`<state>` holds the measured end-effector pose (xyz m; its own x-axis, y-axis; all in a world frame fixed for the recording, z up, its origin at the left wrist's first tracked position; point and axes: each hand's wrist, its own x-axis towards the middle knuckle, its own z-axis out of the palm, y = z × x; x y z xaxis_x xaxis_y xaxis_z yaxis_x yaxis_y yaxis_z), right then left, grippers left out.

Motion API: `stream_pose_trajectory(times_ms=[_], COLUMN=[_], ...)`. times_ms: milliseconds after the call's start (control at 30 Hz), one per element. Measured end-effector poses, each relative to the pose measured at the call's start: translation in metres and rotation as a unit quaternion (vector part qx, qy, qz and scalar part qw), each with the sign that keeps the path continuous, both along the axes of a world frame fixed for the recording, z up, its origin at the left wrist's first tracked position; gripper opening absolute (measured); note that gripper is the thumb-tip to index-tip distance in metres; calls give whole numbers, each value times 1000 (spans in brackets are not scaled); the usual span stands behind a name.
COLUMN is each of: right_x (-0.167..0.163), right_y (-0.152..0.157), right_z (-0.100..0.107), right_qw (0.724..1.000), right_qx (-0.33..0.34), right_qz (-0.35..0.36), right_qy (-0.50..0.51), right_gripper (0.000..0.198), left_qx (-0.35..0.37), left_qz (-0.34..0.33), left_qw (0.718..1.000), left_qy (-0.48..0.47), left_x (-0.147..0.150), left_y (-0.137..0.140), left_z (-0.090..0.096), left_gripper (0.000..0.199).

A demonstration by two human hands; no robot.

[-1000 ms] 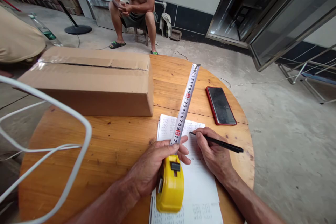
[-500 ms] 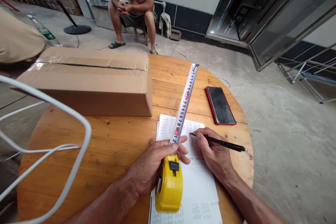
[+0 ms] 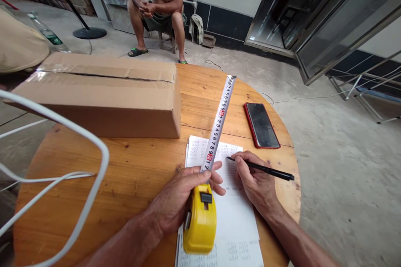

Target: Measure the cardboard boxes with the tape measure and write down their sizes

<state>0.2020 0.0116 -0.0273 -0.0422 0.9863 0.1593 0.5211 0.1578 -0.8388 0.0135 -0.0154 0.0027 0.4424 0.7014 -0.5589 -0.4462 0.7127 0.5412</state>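
Observation:
My left hand [image 3: 184, 190] is closed on a yellow tape measure [image 3: 200, 221], its thumb pressing on the blade near the case. The white blade [image 3: 217, 127] stretches away from me, past the 20 mark, with its metal hook at the far end. Between the fingers of my right hand [image 3: 257, 181] is a black pen [image 3: 266, 170], its tip at the upper part of the paper. Sheets of paper [image 3: 232, 212] with rows of handwritten figures lie stacked under both hands. The tape case hides part of the sheets.
A closed cardboard box [image 3: 103, 96] sits on the round wooden table [image 3: 103, 183], left of the paper. A phone in a red case [image 3: 262, 125] lies at the right. White cable-like loops [image 3: 97, 146] cross the left side. Beyond the table, a person [image 3: 158, 8] sits on a stool.
The view has shifted very slightly, so the table and box sit a little further left. Both hands keep their hold on the tape measure and the pen.

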Motion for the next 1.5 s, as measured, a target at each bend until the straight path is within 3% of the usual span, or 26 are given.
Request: stream_pose_trajectory(times_ms=[400,633,867,1167,1500], right_x=[-2,0,-1,1,0], right_y=[1,1,2,0,1], right_z=[2,-1,1,5,4], right_qw=[998,1000,999,999,1000], right_qx=[45,6,32,23,9], right_qz=[25,10,14,-24,-19], right_qy=[-45,-2,-33,13,12], right_gripper=[14,15,15,17,17], left_qx=[6,8,7,0,12], left_qz=[1,-2,-5,-5,-4], left_qw=[1000,1000,1000,1000,1000], left_qy=[-1,1,5,0,-6], left_x=[0,-1,0,0,-1], left_y=[0,0,1,0,-1], left_z=[-1,2,1,2,-1], left_gripper=[24,25,24,23,25])
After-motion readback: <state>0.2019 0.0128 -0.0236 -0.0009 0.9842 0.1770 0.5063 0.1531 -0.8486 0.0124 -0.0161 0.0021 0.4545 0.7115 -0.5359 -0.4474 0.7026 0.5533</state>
